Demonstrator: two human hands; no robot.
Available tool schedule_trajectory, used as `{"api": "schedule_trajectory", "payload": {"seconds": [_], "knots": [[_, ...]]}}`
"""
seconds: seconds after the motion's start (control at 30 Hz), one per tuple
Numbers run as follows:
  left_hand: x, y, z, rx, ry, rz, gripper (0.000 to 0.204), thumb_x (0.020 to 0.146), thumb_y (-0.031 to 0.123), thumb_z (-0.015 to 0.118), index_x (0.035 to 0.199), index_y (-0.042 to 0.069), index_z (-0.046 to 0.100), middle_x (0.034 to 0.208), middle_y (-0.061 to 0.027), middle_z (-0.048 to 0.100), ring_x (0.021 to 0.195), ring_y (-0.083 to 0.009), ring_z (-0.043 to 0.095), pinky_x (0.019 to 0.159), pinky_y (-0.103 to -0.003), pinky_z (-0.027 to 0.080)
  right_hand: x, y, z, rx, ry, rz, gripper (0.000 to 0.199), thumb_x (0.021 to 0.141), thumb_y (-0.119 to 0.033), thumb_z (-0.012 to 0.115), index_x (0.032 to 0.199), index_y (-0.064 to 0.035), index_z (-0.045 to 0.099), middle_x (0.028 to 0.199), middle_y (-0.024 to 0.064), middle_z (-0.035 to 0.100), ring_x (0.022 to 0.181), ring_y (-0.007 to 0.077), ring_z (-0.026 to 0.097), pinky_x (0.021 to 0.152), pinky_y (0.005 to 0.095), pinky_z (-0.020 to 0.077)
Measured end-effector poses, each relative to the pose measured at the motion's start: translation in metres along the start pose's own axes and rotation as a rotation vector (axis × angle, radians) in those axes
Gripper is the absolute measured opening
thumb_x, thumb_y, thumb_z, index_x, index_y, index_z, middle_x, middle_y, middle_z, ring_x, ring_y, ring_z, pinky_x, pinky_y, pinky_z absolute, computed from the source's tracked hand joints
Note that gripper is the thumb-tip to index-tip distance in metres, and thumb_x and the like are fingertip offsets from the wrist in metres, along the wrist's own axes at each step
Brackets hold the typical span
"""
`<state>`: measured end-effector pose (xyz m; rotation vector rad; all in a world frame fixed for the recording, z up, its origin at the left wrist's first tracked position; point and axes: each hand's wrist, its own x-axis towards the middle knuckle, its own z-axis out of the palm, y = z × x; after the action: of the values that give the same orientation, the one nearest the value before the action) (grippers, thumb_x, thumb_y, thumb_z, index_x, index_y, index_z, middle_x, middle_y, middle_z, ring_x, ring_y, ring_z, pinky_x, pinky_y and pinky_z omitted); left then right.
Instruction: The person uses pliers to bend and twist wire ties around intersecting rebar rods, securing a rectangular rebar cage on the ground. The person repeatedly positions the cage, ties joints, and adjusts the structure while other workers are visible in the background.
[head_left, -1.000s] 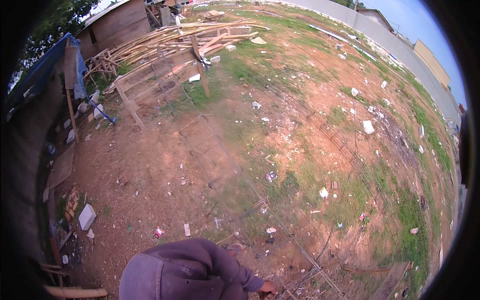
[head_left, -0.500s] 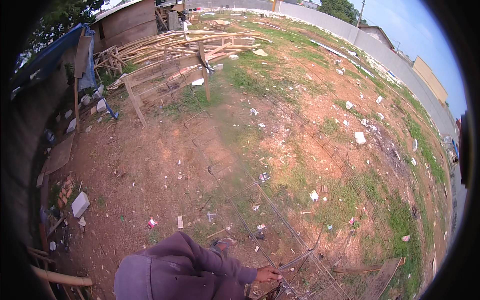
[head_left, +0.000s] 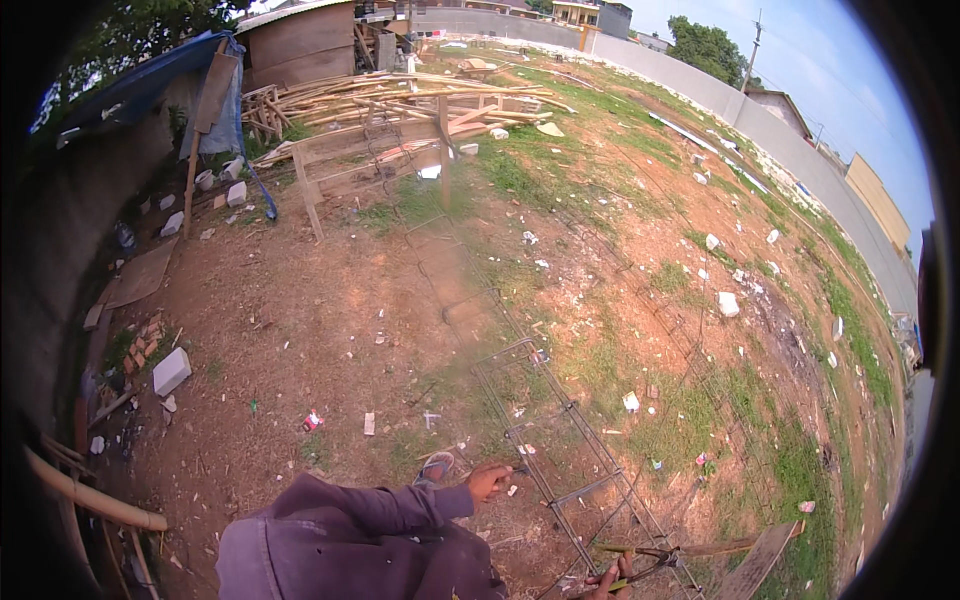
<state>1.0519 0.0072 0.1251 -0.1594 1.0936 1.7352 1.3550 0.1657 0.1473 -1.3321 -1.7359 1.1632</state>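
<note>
while the view tips lower than a second ago:
left hand (head_left: 488,481): now clear of the sleeve, gripping the steel rebar cage (head_left: 560,440) on the dirt
right hand (head_left: 607,581): clenched on a hooked tool (head_left: 650,566)
meaning: tying looks underway

One head-worn fisheye view, looked steeply down and forward from well above the rebar cage (head_left: 560,440), timber stack (head_left: 400,100) far beyond it, edges bowed.

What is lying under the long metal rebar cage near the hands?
Under the rebar cage lie reddish dirt, grass patches and small white litter scraps, seen through its open bars. Its near end, by the right hand, runs out of the picture. The left hand touches its side.
</note>
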Motion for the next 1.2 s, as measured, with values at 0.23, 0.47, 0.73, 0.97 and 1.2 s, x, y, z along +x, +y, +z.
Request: {"api": "schedule_trajectory", "payload": {"seconds": [0.23, 0.47, 0.73, 0.97, 1.2], "knots": [[-0.032, -0.023, -0.01, 0.753, 0.01, 0.294, 0.031, 0.095, 0.035, 0.05, 0.093, 0.006, 0.058, 0.057, -0.0054, 0.052, 0.053, -0.0169, 0.053, 0.05, -0.032, 0.04, 0.003, 0.025, 0.035, -0.436, 0.061, 0.161, 0.037, 0.091, -0.028, 0.056, 0.109, 0.0038, 0.063, 0.099, 0.0254, 0.065, 0.089, 0.0398, 0.059, 0.083, 0.045, 0.0476], [-0.079, 0.085, 0.095, 1.285, -0.396, 0.863, 0.047, 0.095, 0.041, 0.048, 0.132, 0.012, 0.045, 0.074, -0.0178, 0.061, 0.063, -0.0328, 0.061, 0.06, -0.041, 0.046, -0.016, 0.084, 0.089, -0.415, 0.279, 0.014, 0.042, 0.092, -0.032, 0.055, 0.108, 0.0061, 0.06, 0.091, 0.0244, 0.065, 0.081, 0.0411, 0.06, 0.074, 0.0463, 0.0472], [-0.068, 0.07, 0.112, 1.164, -0.626, 0.918, 0.043, 0.092, 0.033, 0.057, 0.128, 0.011, 0.05, 0.06, -0.0137, 0.055, 0.055, -0.0308, 0.058, 0.051, -0.039, 0.043, 0.031, 0.155, 0.098, -0.344, 0.347, -0.018, 0.047, 0.09, -0.036, 0.056, 0.108, 0.0072, 0.059, 0.085, 0.0261, 0.062, 0.078, 0.0433, 0.059, 0.07, 0.0473, 0.0453], [-0.065, 0.044, 0.068, 1.172, -0.705, 0.965, 0.038, 0.092, 0.036, 0.055, 0.122, 0.012, 0.053, 0.073, -0.0168, 0.061, 0.069, -0.0329, 0.061, 0.061, -0.043, 0.046, 0.023, 0.104, 0.083, -0.565, 0.388, -0.003, 0.055, 0.091, -0.043, 0.054, 0.118, 0.0045, 0.055, 0.088, 0.0229, 0.062, 0.073, 0.0364, 0.059, 0.068, 0.0424, 0.0478], [-0.061, 0.085, 0.035, 1.154, -0.45, 0.848, 0.036, 0.092, 0.033, 0.056, 0.122, 0.013, 0.055, 0.061, -0.0124, 0.057, 0.058, -0.0296, 0.06, 0.056, -0.041, 0.046, -0.028, -0.14, 0.004, -0.018, 0.843, -0.197, 0.04, 0.095, -0.031, 0.052, 0.109, 0.0057, 0.061, 0.086, 0.0205, 0.065, 0.074, 0.0327, 0.059, 0.067, 0.0398, 0.049]]}}
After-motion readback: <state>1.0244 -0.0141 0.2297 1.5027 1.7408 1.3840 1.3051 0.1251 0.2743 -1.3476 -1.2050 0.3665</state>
